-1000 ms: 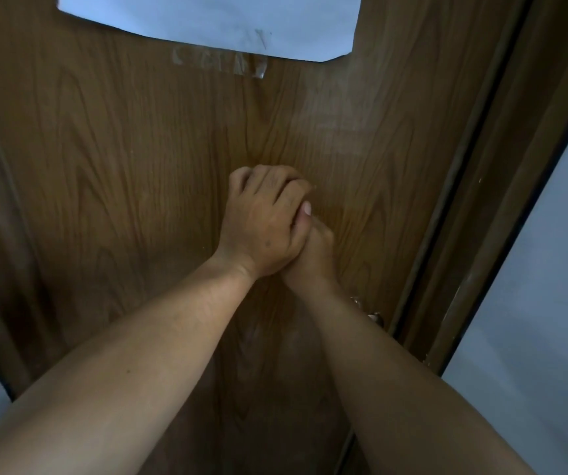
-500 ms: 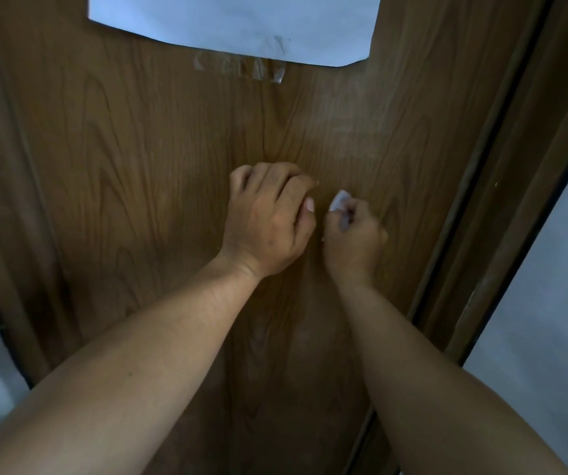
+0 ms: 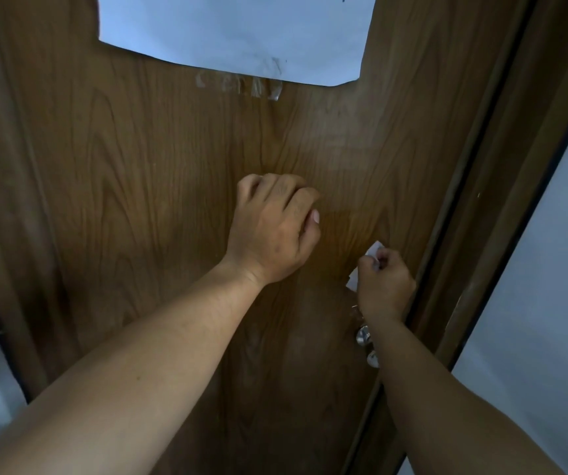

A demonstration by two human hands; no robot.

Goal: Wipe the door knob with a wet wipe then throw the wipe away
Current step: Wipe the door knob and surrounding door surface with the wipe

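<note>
My right hand (image 3: pixel 383 286) is closed around a small white wet wipe (image 3: pixel 373 251), whose corners stick out above and to the left of the fingers. It hovers near the door's right edge, just above the shiny metal door knob (image 3: pixel 363 335). My right forearm covers most of the knob. My left hand (image 3: pixel 272 231) rests as a loose fist against the brown wooden door (image 3: pixel 138 200), left of and above the right hand. Whether anything is inside that fist is hidden.
A white sheet of paper (image 3: pixel 234 32) hangs at the top of the door, with tape remnants (image 3: pixel 241 85) below it. The wooden door frame (image 3: pixel 501 166) runs down the right side, beside a pale wall (image 3: pixel 549 286).
My right hand came out from under the left with the wipe and moved right and down toward the knob. The left hand stayed against the door. The knob came into view.
</note>
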